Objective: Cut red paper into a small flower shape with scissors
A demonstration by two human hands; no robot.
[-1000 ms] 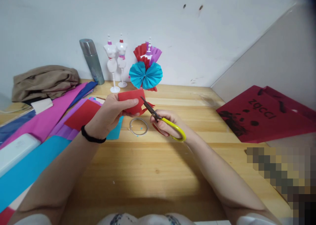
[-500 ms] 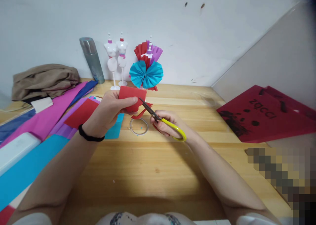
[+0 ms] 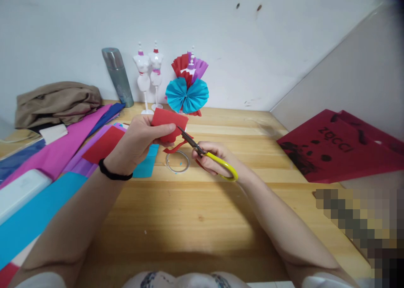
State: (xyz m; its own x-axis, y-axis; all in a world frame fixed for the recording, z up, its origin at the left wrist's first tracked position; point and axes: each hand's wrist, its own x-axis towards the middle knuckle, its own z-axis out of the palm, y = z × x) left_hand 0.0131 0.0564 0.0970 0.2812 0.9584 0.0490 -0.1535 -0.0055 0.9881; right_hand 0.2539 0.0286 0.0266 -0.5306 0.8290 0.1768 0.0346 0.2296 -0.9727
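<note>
Red paper (image 3: 167, 121): pinched in left fingers (image 3: 164, 131), thumb on top. Scissors (image 3: 202, 150): gripped by right fingers (image 3: 206, 157), blades at paper's edge.

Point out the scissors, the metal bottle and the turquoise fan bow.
Scissors (image 3: 221, 165): head view, on the yellow handle.
Metal bottle (image 3: 120, 83): head view, mid-body.
Turquoise fan bow (image 3: 197, 95): head view, on its right-hand pleats.

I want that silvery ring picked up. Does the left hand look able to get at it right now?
Probably not as it is: the left hand looks near the silvery ring, but it is pinching the red paper, and a red strip hangs across the ring's far edge in this view.
</note>
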